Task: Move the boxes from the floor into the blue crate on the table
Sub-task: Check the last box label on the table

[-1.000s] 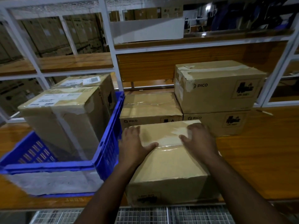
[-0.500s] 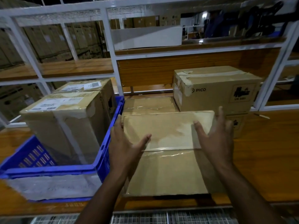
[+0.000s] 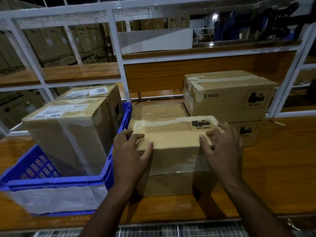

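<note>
A brown cardboard box point(image 3: 172, 139) with a UN 3481 mark stands upright on the wooden table, just right of the blue crate point(image 3: 118, 147). My left hand point(image 3: 130, 154) grips its upper left corner and my right hand point(image 3: 220, 147) grips its upper right edge. Two taped boxes stand on end inside the crate: a near box point(image 3: 68, 130) and a far box point(image 3: 95, 93) behind it.
Behind the held box lies a flat box point(image 3: 157, 110). At the back right a PICO box point(image 3: 227, 96) sits on another box point(image 3: 246, 132). White shelf frames point(image 3: 119, 53) rise behind the table. A metal grid point(image 3: 171, 231) runs along the near edge.
The box lay flat under my hands, was tipped up at its far edge, and now stands on its side with the UN 3481 face on top. My hands shifted to its upper corners.
</note>
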`<state>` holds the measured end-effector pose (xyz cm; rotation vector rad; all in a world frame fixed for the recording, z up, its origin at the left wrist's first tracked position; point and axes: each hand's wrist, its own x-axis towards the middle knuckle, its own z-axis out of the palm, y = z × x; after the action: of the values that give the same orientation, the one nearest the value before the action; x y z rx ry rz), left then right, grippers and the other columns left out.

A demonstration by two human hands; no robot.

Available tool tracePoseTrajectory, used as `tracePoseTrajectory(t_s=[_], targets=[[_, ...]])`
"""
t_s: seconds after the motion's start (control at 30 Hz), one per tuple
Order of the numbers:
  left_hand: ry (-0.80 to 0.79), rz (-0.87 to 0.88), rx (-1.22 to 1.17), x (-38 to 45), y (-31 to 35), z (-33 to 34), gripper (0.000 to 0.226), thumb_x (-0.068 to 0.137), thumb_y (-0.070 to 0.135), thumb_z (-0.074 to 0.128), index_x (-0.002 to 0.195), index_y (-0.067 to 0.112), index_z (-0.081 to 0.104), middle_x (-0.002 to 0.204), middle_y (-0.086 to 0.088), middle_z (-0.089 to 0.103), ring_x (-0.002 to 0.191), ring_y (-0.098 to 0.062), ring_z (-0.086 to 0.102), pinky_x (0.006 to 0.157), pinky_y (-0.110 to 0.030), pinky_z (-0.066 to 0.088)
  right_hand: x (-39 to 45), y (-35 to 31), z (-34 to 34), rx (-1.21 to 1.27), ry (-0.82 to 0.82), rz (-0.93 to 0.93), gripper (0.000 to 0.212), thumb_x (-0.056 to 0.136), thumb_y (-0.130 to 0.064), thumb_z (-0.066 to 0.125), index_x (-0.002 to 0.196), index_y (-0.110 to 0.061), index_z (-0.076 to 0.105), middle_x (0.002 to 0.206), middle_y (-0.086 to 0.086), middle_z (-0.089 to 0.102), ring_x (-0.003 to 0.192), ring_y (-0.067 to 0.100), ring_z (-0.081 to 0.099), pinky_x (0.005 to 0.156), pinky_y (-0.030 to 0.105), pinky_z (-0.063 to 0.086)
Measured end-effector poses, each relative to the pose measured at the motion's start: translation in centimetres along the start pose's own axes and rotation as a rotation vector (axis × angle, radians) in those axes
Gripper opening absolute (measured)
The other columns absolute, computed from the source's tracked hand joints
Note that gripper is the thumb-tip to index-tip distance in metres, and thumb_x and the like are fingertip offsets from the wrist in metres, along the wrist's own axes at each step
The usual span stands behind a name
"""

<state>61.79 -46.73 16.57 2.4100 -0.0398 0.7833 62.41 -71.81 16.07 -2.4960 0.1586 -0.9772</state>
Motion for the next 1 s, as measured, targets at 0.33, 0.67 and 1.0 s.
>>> tracePoseTrajectory(t_s=[0.33,0.67,1.0], targets=[[-0.473,0.359,0.276,2.7,4.9,2.3,0.052,0.107,0.032,0.032,0.157,0.02,0.033,0.165,0.0,0.03,0.152,-0.009,0.024,0.126,-0.031,0.013,2.6,-5.9,0.9,-0.105,-0.404,-0.302,0.031,0.096,-0.032,0.046,0.117,-0.024,0.067,0.118,-0.001,0.068,0.109,0.018,0.06,0.09,0.033,0.045],[-0.48,0.317,0.305,3.8,3.4,2.1,0.064,0.1,0.049,0.025,0.157,0.019,0.032,0.164,-0.001,0.031,0.151,-0.011,0.025,0.124,-0.032,0.013,3.5,-5.0,1.4,-0.075,-0.41,-0.25,0.027,0.093,-0.038,0.048,0.107,-0.021,0.064,0.105,-0.001,0.066,0.095,0.017,0.06,0.072,0.032,0.042],[-0.475,0.141,0.297,5.0,0.0,1.0,0.062,0.106,0.045,0.03,0.161,0.02,0.021,0.169,0.003,0.016,0.154,-0.008,0.013,0.12,-0.029,0.021,4.2,-2.0,0.7,-0.183,-0.317,-0.059,0.036,0.093,-0.04,0.048,0.111,-0.017,0.067,0.112,0.002,0.069,0.101,0.019,0.06,0.098,0.038,0.044]])
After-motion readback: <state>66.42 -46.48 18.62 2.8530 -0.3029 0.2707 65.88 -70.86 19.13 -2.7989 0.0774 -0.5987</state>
